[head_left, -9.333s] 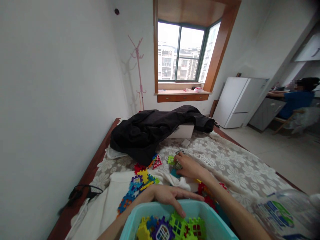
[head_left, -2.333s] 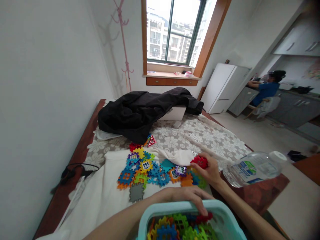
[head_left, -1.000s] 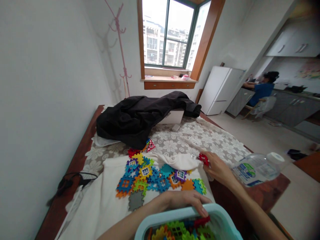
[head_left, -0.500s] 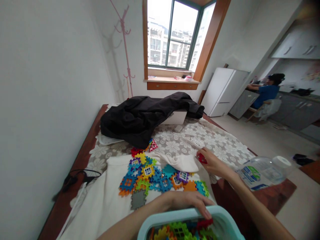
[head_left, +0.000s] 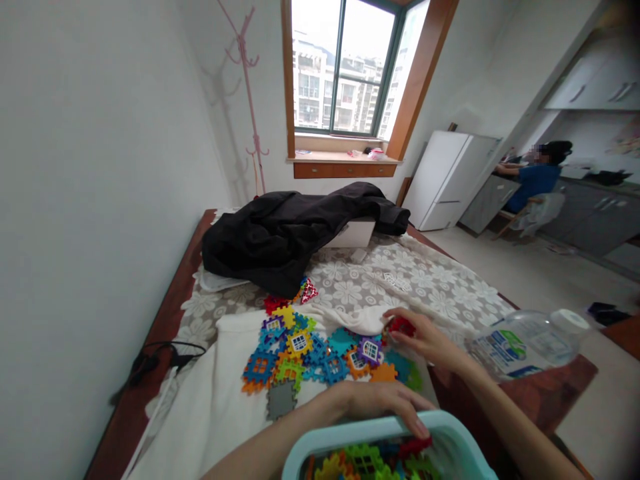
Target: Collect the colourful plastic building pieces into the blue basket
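My left hand (head_left: 383, 401) lies over the far rim of a light blue plastic basket (head_left: 345, 435), its fingers hooked inside. A red piece (head_left: 416, 445) sits at its fingertips; whether they grip it I cannot tell. Inside the basket are green, yellow and orange interlocking building pieces (head_left: 363, 460). My right hand (head_left: 417, 337) pinches a red building piece (head_left: 400, 327) just above the right edge of a white cloth (head_left: 225, 387). Left of it, several colourful toothed pieces lie spread on the cloth, among them a purple window piece (head_left: 371, 351) and a grey square (head_left: 281, 400).
A large clear bottle (head_left: 530, 343) lies on its side at the table's right edge. Behind the pieces, a black garment (head_left: 280, 227) drapes over a white box (head_left: 353, 235). A dark cable (head_left: 175, 350) rests at the left edge. A person in blue (head_left: 535, 183) sits far right.
My right hand has shifted slightly left and down with the red piece, closer to the pieces on the cloth. My left hand stays on the basket.
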`<state>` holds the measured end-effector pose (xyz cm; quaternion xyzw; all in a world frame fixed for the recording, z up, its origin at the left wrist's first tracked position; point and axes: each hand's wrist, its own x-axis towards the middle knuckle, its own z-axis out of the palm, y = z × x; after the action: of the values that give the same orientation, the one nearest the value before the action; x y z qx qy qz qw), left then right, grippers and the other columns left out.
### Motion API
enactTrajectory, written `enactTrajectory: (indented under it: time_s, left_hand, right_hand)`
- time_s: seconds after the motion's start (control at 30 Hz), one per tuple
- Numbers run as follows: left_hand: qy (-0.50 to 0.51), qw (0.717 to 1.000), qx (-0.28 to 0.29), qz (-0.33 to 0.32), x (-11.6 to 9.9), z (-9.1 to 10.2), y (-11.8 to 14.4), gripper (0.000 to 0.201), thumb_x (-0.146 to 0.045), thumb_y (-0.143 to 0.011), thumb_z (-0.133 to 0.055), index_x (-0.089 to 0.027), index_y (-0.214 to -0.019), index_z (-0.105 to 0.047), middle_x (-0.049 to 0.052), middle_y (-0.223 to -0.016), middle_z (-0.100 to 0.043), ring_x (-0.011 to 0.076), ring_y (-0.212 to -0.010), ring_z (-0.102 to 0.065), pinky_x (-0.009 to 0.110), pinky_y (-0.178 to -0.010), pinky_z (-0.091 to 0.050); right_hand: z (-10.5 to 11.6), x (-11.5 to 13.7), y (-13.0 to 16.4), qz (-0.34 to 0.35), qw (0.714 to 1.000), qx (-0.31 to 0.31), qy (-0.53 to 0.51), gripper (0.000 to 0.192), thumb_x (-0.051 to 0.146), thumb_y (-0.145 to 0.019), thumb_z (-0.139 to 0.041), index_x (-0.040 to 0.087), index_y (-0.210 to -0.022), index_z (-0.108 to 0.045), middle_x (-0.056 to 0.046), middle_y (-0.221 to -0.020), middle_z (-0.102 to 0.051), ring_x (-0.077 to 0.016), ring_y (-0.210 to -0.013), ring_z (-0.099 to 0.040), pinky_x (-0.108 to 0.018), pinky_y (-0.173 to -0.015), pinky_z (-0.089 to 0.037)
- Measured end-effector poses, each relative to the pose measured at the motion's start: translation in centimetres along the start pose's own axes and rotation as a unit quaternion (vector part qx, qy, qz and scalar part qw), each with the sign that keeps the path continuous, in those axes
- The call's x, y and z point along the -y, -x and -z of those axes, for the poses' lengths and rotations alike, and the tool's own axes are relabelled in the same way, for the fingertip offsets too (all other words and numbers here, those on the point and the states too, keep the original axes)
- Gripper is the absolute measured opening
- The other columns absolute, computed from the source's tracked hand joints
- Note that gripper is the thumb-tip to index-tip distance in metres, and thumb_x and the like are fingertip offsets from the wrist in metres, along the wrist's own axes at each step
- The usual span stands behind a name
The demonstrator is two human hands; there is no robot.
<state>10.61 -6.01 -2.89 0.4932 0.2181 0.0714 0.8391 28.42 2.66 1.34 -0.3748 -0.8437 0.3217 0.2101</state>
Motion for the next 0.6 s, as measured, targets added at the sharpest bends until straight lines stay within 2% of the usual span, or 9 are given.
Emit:
enactTrajectory:
  time_s: [0.13, 0.23, 0.33, 0.47, 0.53, 0.6]
  left_hand:
    - [0.000, 1.000, -0.002, -0.009, 0.2, 0.1, -0.3, 0.059, -0.048, -0.045, -0.087, -0.020, -0.096, -0.077, -0.001, -0.083, -0.066, 0.0153, -0.067, -0.058, 0.030, -0.062, -0.049]
    - [-0.002, 1.000, 0.004, 0.005, 0.3, 0.3, -0.8, 0.062, -0.046, -0.041, -0.088, -0.021, -0.097, -0.077, 0.000, -0.091, -0.069, 0.0175, -0.071, -0.061, 0.031, -0.063, -0.050]
    - [-0.009, 1.000, 0.008, 0.007, 0.2, 0.5, -0.8, 0.065, -0.047, -0.038, -0.089, -0.022, -0.097, -0.076, 0.000, -0.094, -0.069, 0.0185, -0.073, -0.062, 0.031, -0.063, -0.051]
    - [-0.009, 1.000, 0.012, 0.000, -0.2, 0.3, -0.3, 0.062, -0.049, -0.044, -0.087, -0.021, -0.098, -0.074, -0.002, -0.091, -0.068, 0.0159, -0.073, -0.060, 0.027, -0.063, -0.049]
    - [-0.007, 1.000, 0.015, 0.000, -0.3, 0.2, 0.0, 0.060, -0.048, -0.047, -0.086, -0.020, -0.098, -0.073, -0.001, -0.091, -0.067, 0.0153, -0.072, -0.059, 0.027, -0.063, -0.048]
    - [-0.005, 1.000, 0.018, 0.003, -0.4, 0.1, 0.0, 0.060, -0.048, -0.048, -0.086, -0.020, -0.098, -0.072, -0.001, -0.090, -0.066, 0.0151, -0.071, -0.059, 0.026, -0.062, -0.047]
  right_hand:
    - [-0.7, -2.5, -2.0, -0.031, 0.992, -0.119, 0.026, 0.024, 0.034, -0.096, -0.059, 0.022, -0.114, -0.071, -0.010, -0.109, -0.078, -0.0289, -0.100, -0.072, -0.048, -0.093, -0.057]
    - [-0.8, -3.3, -2.5, -0.034, 0.988, -0.150, 0.020, 0.024, 0.036, -0.095, -0.060, 0.021, -0.110, -0.070, -0.010, -0.105, -0.077, -0.0282, -0.094, -0.072, -0.046, -0.088, -0.057]
    - [-0.5, -3.3, -2.9, -0.024, 0.991, -0.130, -0.032, 0.025, 0.039, -0.095, -0.064, 0.021, -0.111, -0.069, -0.009, -0.106, -0.076, -0.0266, -0.096, -0.070, -0.042, -0.087, -0.056]
    - [-0.7, -2.8, -4.6, -0.001, 0.990, -0.004, -0.141, 0.029, 0.045, -0.096, -0.066, 0.022, -0.112, -0.069, -0.006, -0.104, -0.074, -0.0219, -0.087, -0.068, -0.036, -0.079, -0.056]
    - [-1.0, -2.7, -5.9, 0.005, 0.991, -0.014, -0.131, 0.027, 0.045, -0.095, -0.066, 0.021, -0.107, -0.069, -0.006, -0.101, -0.073, -0.0217, -0.086, -0.066, -0.036, -0.079, -0.055]
    - [-1.4, -2.8, -7.1, 0.000, 0.992, -0.078, -0.095, 0.024, 0.044, -0.095, -0.063, 0.020, -0.101, -0.067, -0.006, -0.098, -0.071, -0.0227, -0.088, -0.065, -0.038, -0.083, -0.054]
